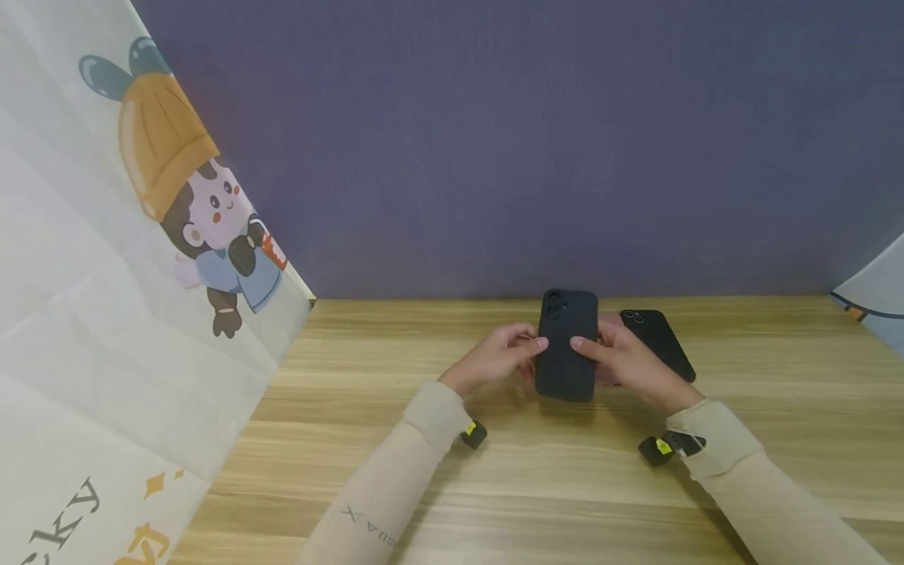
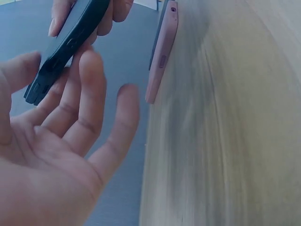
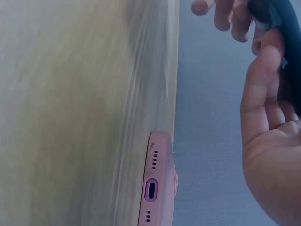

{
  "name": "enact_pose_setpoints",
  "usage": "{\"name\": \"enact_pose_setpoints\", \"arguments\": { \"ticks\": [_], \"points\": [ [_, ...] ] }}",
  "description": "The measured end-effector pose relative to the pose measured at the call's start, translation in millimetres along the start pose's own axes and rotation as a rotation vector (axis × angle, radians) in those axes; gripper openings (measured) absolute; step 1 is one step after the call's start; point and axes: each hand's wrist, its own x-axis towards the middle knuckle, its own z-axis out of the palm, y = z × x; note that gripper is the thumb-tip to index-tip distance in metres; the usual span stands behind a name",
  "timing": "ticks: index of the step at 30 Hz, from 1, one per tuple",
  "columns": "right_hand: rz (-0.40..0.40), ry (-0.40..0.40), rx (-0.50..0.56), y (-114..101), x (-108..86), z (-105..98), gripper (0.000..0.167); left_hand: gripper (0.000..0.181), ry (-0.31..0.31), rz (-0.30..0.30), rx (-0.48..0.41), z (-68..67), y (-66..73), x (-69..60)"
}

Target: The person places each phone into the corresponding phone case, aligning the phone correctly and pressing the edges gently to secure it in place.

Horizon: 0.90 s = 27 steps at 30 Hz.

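Observation:
Both hands hold a black phone case (image 1: pixel 567 345) upright above the table, its camera corner at the upper left; whether a phone sits inside I cannot tell. My left hand (image 1: pixel 497 357) pinches its left edge, thumb in front and some fingers behind, with other fingers spread in the left wrist view. Gripping the opposite edge, my right hand (image 1: pixel 628 361) has its thumb on the case's back. Behind that hand lies a pink phone-shaped piece (image 3: pixel 160 183) with a charging port and speaker holes. A black phone (image 1: pixel 657 341) with two lenses lies beside or partly over it, largely blocked by my hand.
The wood-grain table (image 1: pixel 395 337) runs back to a dark blue-grey panel (image 1: pixel 494 157). At the left hangs a pale sheet (image 1: pixel 85 314) with a cartoon figure, and another printed sheet (image 1: pixel 883 290) is at the right edge.

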Motion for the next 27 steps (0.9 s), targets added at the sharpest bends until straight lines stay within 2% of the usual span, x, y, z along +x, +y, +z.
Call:
{"name": "enact_pose_setpoints", "arguments": {
  "ticks": [7,13,19,27],
  "points": [
    [0.028,-0.045,0.02,-1.2,0.4,4.7,0.06,0.03,0.139,0.039,-0.057,-3.2,2.5,0.3],
    [0.006,-0.067,-0.028,-0.9,-0.1,7.5,0.06,0.03,0.229,0.059,-0.098,-3.8,3.6,2.3],
    [-0.007,-0.086,-0.069,-0.4,-0.2,8.7,0.06,0.031,0.266,0.055,-0.111,-4.1,4.8,2.3],
    [-0.004,-0.106,-0.087,-2.2,-1.1,9.3,0.059,0.033,0.299,0.045,-0.08,-4.9,4.3,3.0]
  ]
}}
